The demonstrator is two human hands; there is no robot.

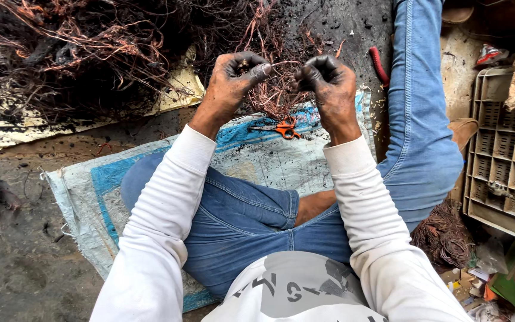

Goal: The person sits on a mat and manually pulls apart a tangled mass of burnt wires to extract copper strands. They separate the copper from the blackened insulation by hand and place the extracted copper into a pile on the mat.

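**Wire sorting: a large pile left, a small coil done**

We sit cross-legged on a sack (pixel 90 191), both blackened hands raised in the upper middle of the frame. Our left hand (pixel 236 77) is curled tight, thumb pressed on a thin strand of copper wire (pixel 278 89); our right hand (pixel 326 80) is fisted on the same bundle, so both grips are narrow and holding wire. We judge the work far from finished: the burnt tangle (pixel 78 53) filling the upper left looks untouched, while only a small coil (pixel 445 235) lies at lower right beside the crate (pixel 508 149). Orange scissors (pixel 282 128) rest on the sack just below our hands.
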